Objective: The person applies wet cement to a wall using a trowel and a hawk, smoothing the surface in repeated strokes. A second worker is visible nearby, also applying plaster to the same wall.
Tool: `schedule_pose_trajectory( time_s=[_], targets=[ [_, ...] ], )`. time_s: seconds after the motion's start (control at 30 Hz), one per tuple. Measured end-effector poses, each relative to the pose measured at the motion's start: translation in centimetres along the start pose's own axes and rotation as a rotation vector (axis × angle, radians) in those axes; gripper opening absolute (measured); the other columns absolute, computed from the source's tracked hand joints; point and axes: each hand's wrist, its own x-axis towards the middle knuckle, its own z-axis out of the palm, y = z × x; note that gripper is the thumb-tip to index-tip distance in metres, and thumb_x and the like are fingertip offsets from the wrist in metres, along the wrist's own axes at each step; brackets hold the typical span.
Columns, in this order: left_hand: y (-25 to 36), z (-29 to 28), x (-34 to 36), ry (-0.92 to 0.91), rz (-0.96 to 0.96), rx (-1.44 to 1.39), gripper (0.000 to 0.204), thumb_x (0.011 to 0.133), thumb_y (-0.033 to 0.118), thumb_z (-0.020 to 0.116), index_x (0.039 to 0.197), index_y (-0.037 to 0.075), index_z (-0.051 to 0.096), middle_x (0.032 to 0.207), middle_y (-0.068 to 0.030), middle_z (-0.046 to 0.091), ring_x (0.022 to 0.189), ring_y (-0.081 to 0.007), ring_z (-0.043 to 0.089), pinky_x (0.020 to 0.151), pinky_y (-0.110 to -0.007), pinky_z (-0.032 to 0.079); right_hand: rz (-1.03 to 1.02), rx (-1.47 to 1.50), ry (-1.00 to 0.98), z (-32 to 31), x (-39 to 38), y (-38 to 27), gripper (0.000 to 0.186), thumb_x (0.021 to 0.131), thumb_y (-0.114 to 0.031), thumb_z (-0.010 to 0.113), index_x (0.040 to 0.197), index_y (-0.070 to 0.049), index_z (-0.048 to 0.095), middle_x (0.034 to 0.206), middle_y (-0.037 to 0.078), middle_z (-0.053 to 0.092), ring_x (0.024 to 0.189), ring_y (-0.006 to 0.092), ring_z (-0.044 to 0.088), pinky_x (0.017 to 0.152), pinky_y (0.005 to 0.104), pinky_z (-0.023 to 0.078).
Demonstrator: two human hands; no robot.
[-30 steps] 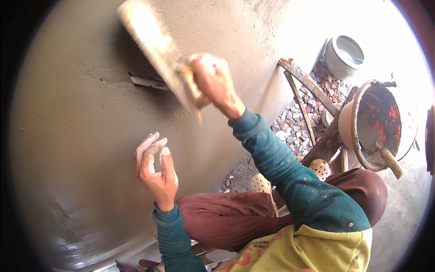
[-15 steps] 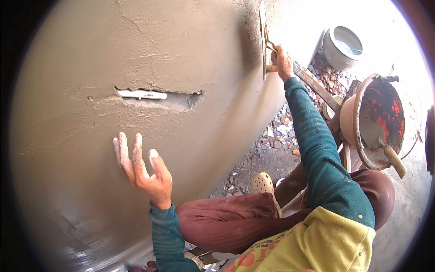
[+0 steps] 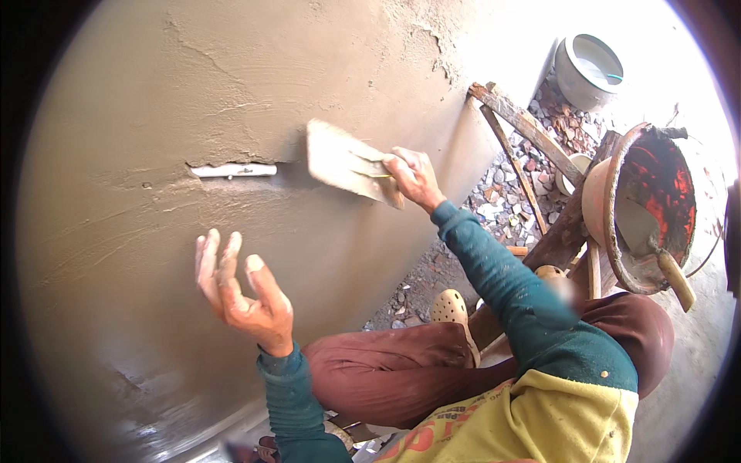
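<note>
My right hand point(image 3: 409, 176) grips the handle of a flat rectangular plastering trowel point(image 3: 340, 158), whose blade is angled over the wet grey plastered wall point(image 3: 139, 108), just right of a long slot holding a short white pipe point(image 3: 235, 171). Lower left, my left hand point(image 3: 248, 287) is raised near the wall, fingers apart and curved, holding nothing.
A rusty bucket point(image 3: 600, 204) with grey mix and a wooden-handled tool point(image 3: 674, 278) rests on timber at right. Beyond are wooden battens point(image 3: 521, 127), a grey pot point(image 3: 587, 92) and broken rubble point(image 3: 498, 189). My crossed legs point(image 3: 386, 355) and a cream clog point(image 3: 451, 312) are below.
My right hand has carried the trowel back down and leftward from the wall's upper right, after rising there from the slot. My left hand opened and moved left, then stayed nearly in place.
</note>
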Motion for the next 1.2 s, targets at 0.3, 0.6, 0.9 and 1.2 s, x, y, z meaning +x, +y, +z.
schedule_pose_trajectory(
  time_s=[0.3,0.6,0.9,1.2],
  targets=[
    [0.0,-0.8,-1.2,-0.049,-0.041,-0.071,0.026,0.091,0.004,0.059,0.114,0.0,0.069,0.13,-0.0187,0.063,0.128,-0.0401,0.055,0.107,-0.051,0.044,1.188,1.01,0.757,-4.8,6.8,5.7,0.038,0.101,-0.043,0.043,0.073,-0.018,0.042,0.055,-0.004,0.037,0.042,0.0113,0.032,0.043,0.0316,0.029],
    [0.4,-0.8,-0.7,-0.041,-0.06,-0.1,0.023,0.092,0.005,0.059,0.112,-0.001,0.07,0.126,-0.0183,0.065,0.124,-0.0405,0.058,0.104,-0.05,0.045,-0.042,-0.34,0.234,-0.8,11.6,-9.0,0.015,0.085,0.006,0.06,0.099,-0.001,0.061,0.07,0.011,0.063,0.054,0.0214,0.061,0.049,0.0341,0.051],
    [-0.1,0.3,-1.0,-0.005,-0.058,-0.118,0.021,0.091,0.008,0.062,0.108,0.002,0.073,0.124,-0.015,0.066,0.121,-0.0369,0.059,0.104,-0.048,0.044,0.214,0.52,0.172,-3.3,11.0,-13.7,0.019,0.098,-0.015,0.057,0.087,-0.003,0.067,0.073,0.002,0.062,0.06,0.0106,0.053,0.057,0.0305,0.047],
    [-0.4,-0.8,-1.2,0.065,-0.054,-0.136,0.019,0.091,0.006,0.062,0.107,0.002,0.071,0.123,-0.0153,0.066,0.119,-0.0366,0.06,0.103,-0.048,0.045,-0.391,-0.975,0.563,-2.2,18.0,-11.1,0.027,0.103,-0.029,0.054,0.09,-0.011,0.07,0.062,0.011,0.062,0.051,0.0214,0.06,0.047,0.039,0.048]
  ],
)
